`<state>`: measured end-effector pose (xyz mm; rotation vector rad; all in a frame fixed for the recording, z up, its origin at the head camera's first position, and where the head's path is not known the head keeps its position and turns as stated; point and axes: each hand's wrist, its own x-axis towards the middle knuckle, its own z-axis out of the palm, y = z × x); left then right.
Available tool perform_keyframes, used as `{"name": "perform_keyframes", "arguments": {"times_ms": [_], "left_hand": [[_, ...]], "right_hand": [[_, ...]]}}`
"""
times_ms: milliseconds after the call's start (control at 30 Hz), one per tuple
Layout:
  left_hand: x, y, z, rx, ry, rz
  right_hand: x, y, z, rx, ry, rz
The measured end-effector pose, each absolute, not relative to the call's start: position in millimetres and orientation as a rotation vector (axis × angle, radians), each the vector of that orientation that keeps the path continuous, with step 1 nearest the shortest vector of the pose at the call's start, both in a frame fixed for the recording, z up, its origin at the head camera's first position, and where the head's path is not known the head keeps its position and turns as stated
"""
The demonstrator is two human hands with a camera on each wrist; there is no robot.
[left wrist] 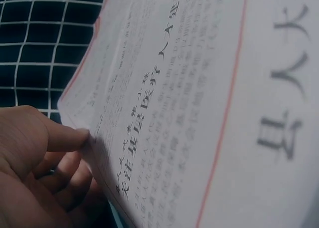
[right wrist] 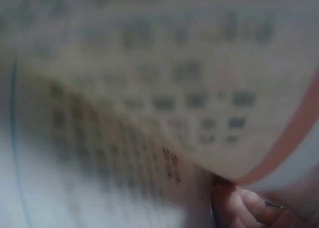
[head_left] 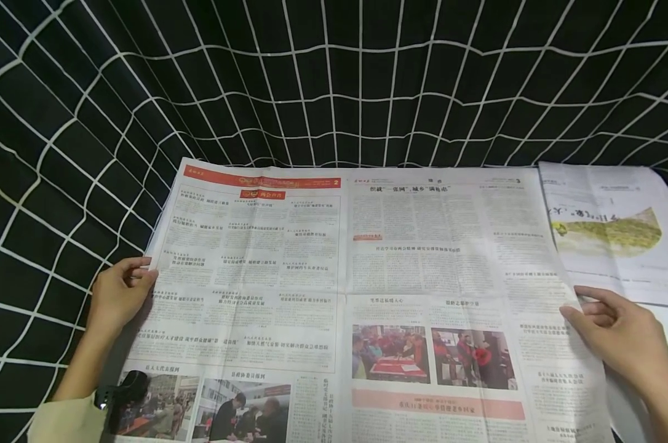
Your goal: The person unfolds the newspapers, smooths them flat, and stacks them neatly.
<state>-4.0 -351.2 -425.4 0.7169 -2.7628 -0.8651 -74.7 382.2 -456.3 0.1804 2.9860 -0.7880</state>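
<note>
An open newspaper [head_left: 345, 277] is spread wide before me in the head view, its centre fold upright between pages 2 and 3. My left hand [head_left: 119, 295] pinches the left edge. In the left wrist view the thumb of my left hand [left wrist: 45, 158] presses on the printed side of the newspaper [left wrist: 164, 108], with the other fingers behind the sheet. On the opposite side, my right hand [head_left: 624, 329] pinches the right edge between thumb and fingers. The right wrist view is blurred; fingers of the right hand [right wrist: 249, 208] show below the curved newspaper [right wrist: 164, 83].
Another printed sheet [head_left: 616, 227] with a green landscape picture lies at the right, partly under the newspaper. A black cloth with a white grid [head_left: 334, 80] rises behind and to the left. A dark watch-like band [head_left: 109, 397] is on the left wrist, by a pale sleeve [head_left: 63, 421].
</note>
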Motion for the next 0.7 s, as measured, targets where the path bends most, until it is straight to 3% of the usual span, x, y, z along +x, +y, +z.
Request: {"name": "perform_keyframes", "arguments": {"times_ms": [700], "left_hand": [[-13.0,-348.7,-438.1,0.664,-2.779,-0.852]], "right_hand": [[-73.2,397.1,-463.7,0.186,3.008,-0.759]]}}
